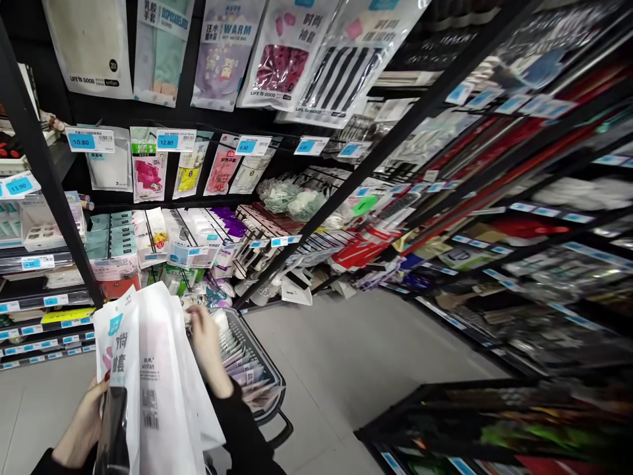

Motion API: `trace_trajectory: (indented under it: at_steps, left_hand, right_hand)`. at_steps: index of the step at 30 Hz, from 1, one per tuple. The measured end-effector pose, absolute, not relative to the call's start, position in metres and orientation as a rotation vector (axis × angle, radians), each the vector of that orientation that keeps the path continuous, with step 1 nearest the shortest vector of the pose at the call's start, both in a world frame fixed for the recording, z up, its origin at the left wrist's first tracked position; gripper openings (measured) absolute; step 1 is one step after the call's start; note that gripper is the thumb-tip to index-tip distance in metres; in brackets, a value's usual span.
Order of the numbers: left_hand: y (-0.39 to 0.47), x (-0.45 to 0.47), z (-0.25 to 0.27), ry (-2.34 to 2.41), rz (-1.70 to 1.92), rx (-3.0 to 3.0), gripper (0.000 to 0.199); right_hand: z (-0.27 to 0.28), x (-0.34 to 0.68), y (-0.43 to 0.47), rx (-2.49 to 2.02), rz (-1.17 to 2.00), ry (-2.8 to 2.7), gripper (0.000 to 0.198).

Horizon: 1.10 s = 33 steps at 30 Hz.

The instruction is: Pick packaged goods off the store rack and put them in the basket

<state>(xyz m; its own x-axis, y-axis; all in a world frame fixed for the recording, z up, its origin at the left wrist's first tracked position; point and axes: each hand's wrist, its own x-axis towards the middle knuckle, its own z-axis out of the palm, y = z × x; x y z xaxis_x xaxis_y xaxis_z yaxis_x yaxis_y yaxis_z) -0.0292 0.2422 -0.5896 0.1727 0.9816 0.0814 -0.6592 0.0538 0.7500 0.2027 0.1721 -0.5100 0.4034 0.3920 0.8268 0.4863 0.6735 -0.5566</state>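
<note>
A bundle of white plastic packs of sleeve covers stands tilted in front of me, with printed labels and barcodes. The front pack has a clear window showing something dark. My left hand is closed around the bundle's lower left side, thumb on the front. At the upper right edge of the packs, my right hand has its fingers bent and closed against them; the fingertips are partly hidden. Behind my right forearm, a dark shopping basket on the floor holds several more flat packs in a row.
Hanging packs of gloves and striped sleeve covers line the rack ahead. Below them are price tags and boxes of small goods. Shelving runs along the right across the grey floor. A black post rises at left.
</note>
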Motion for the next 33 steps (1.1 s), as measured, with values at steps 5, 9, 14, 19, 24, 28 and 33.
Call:
trace_trajectory:
  at_steps: [5, 9, 14, 19, 24, 28, 33]
  left_hand:
    - [0.252, -0.026, -0.594, 0.474, 1.402, 0.85, 0.046]
    - [0.248, -0.023, -0.593, 0.422, 1.359, 0.955, 0.043]
    - [0.242, -0.017, -0.593, 0.43, 1.345, 0.979, 0.043]
    - [0.244, -0.015, -0.596, 0.413, 1.359, 0.999, 0.04]
    - [0.245, -0.014, -0.599, 0.359, 1.284, 0.953, 0.035]
    - [0.248, -0.012, -0.602, 0.329, 1.239, 0.942, 0.033]
    - [0.247, -0.01, -0.602, 0.421, 1.277, 0.831, 0.037]
  right_hand:
    - [-0.524, 0.184, 0.109, -0.895, 0.03, -1.5, 0.029]
    - [-0.531, 0.151, 0.083, -1.418, 0.051, -1.608, 0.029]
    - [-0.542, 0.145, 0.102, -1.482, 0.083, -1.604, 0.026]
    - [-0.558, 0.152, 0.105, -1.398, -0.165, -1.542, 0.018]
    - [-0.574, 0.16, 0.117, -1.201, 0.008, -1.46, 0.031]
    - [-0.584, 0.169, 0.133, -1.125, 0.071, -1.409, 0.038]
    - [-0.59, 0.175, 0.144, -0.965, 0.292, -1.457, 0.053]
